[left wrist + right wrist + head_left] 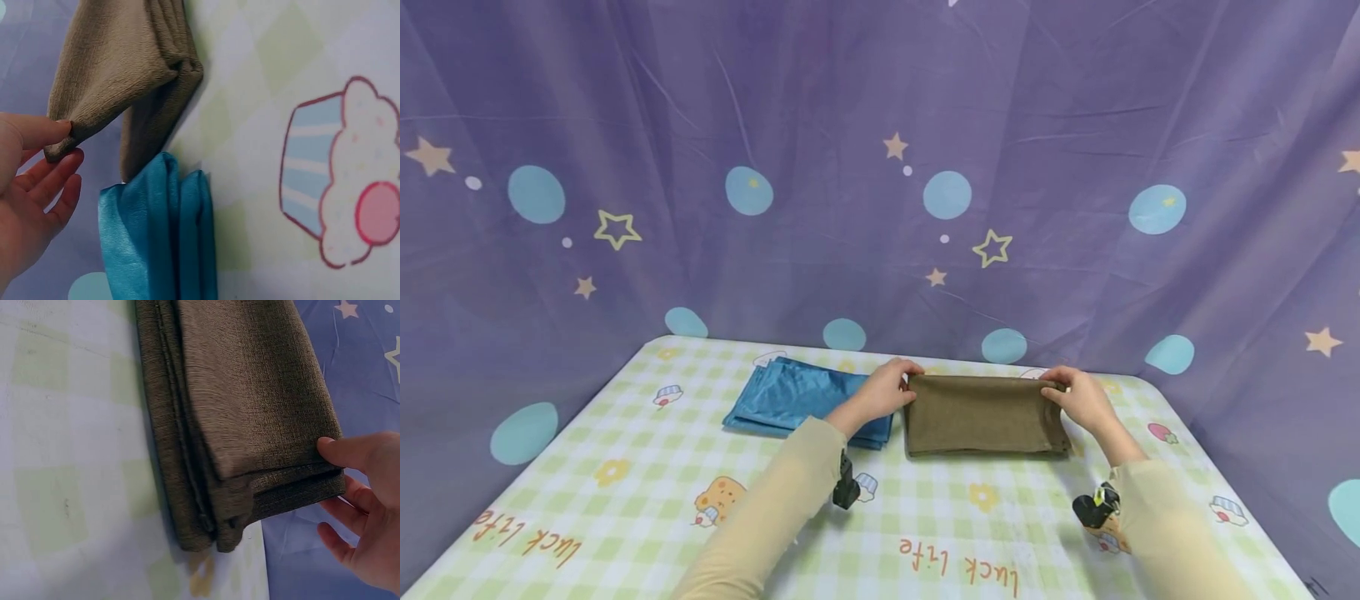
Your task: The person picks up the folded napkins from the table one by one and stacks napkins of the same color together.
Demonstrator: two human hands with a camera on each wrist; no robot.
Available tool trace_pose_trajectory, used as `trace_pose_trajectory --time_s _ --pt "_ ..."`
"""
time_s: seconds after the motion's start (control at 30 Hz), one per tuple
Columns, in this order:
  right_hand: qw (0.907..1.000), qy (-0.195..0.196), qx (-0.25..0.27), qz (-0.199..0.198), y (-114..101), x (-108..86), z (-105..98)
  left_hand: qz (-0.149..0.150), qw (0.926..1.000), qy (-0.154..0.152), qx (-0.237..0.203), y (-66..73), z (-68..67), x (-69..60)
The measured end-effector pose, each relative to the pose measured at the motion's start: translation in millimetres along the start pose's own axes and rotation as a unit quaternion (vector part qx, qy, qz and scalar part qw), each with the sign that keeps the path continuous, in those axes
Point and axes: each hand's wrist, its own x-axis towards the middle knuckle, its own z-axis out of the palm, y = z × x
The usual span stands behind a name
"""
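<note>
A folded brown cloth (pixel 985 417) lies on the table's right half, its far edge lifted a little. My left hand (pixel 886 388) pinches its far left corner between thumb and fingers, as the left wrist view also shows at the brown corner (pixel 94 94). At the far right corner my right hand (pixel 1078 400) pinches the layered edge, thumb on top and fingers beneath. Several folded layers (pixel 181 425) show along the cloth's near side. Beside it on the left sits a folded shiny blue cloth (pixel 805 396), partly hidden by my left hand and forearm.
A tablecloth (pixel 775 533) with green checks and printed cartoon figures covers the table. Behind the table hangs a purple curtain (pixel 850 108) with stars and blue dots. The blue cloth's edge (pixel 156 244) lies close to the brown one.
</note>
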Motion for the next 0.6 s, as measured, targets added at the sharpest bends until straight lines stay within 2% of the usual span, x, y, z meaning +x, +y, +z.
trace_pose_trajectory --time_s 0.33,0.6 --pt "0.9998 0.007 0.003 -0.017 4.8 1.8 12.8 -0.031 0.9995 -0.006 0.002 -5.7 7.3 -1.6" --pt "0.9999 -0.010 0.007 -0.009 10.0 4.2 23.1 -0.030 0.9995 -0.011 0.000 -14.2 13.7 -3.5"
